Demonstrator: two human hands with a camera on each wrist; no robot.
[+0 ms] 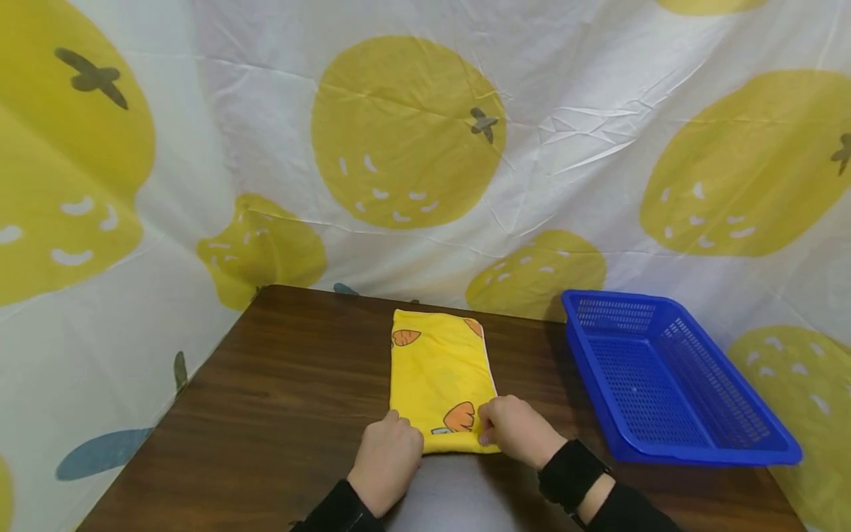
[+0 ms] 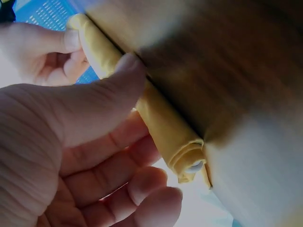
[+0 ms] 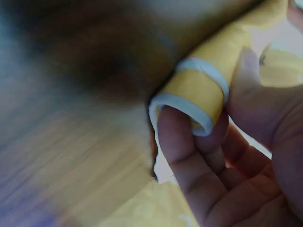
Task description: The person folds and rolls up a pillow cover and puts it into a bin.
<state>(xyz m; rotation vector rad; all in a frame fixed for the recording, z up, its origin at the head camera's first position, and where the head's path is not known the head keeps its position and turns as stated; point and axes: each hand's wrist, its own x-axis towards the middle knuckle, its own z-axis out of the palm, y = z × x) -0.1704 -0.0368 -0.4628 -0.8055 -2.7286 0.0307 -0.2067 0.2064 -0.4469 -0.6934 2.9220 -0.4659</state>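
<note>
A yellow cloth [image 1: 439,369] with a carrot print and a white edge lies folded into a long strip on the table. Its near end is turned into a small roll [image 2: 163,125]. At the left end of that roll, my left hand [image 1: 388,458] pinches it, thumb on the near side and fingers behind. My right hand [image 1: 521,428] grips the other end; in the right wrist view its index finger reaches into the open, white-edged coil [image 3: 196,90] and the thumb presses from the side. The far part of the cloth lies flat.
A blue plastic basket [image 1: 705,449] with perforated walls stands to the right of the cloth, with nothing seen inside. The dark brown wooden table [image 1: 299,369] runs back to a white curtain [image 1: 266,148] printed with yellow fruit, which also hangs along the left side.
</note>
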